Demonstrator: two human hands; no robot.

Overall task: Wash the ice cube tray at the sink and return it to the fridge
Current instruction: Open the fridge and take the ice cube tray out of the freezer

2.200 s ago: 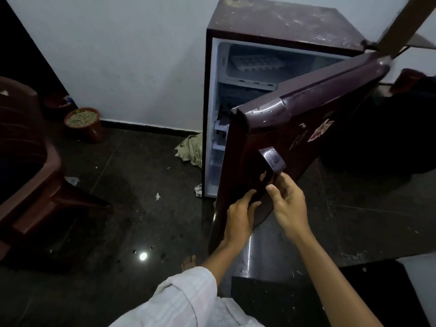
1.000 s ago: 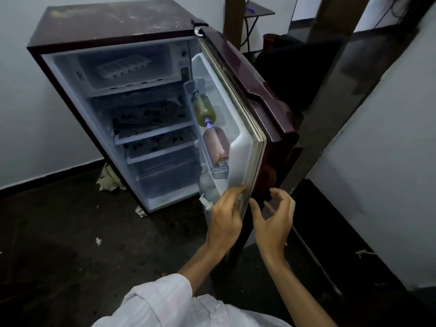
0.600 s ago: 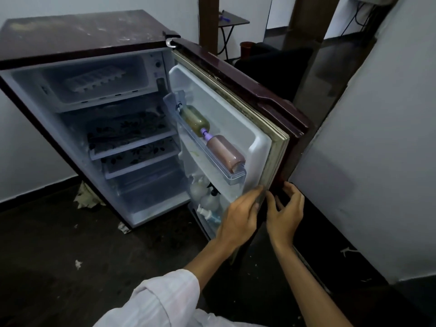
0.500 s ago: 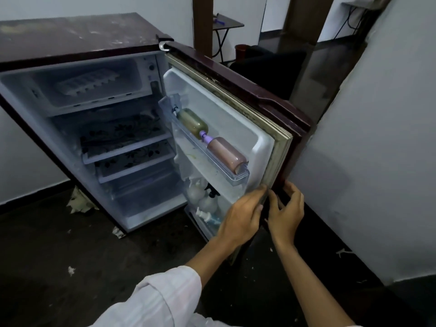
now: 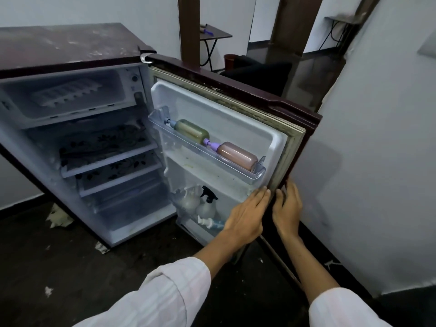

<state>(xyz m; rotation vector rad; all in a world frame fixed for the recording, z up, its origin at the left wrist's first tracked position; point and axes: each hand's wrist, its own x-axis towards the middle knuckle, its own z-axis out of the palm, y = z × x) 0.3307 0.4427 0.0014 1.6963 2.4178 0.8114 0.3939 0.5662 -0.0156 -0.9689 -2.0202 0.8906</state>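
Observation:
The small maroon fridge [image 5: 70,46] stands open in front of me. A white ice cube tray [image 5: 67,93] lies in the top freezer compartment, at the upper left. The fridge door [image 5: 212,114] is swung wide to the right. My left hand [image 5: 247,215] lies flat against the inner side of the door's free edge, low down. My right hand [image 5: 286,208] curls its fingers around the outer side of the same edge. Neither hand touches the tray.
The door's upper rack holds a green bottle [image 5: 191,132] and a brown bottle [image 5: 237,155] on their sides; spray bottles [image 5: 203,204] stand in the lower rack. A white wall [image 5: 377,161] is close behind the door. A crumpled cloth [image 5: 59,218] lies on the dark floor.
The door has swung from nearly closed to wide open, toward the right wall. Both hands moved from the outer handle to the door's free edge.

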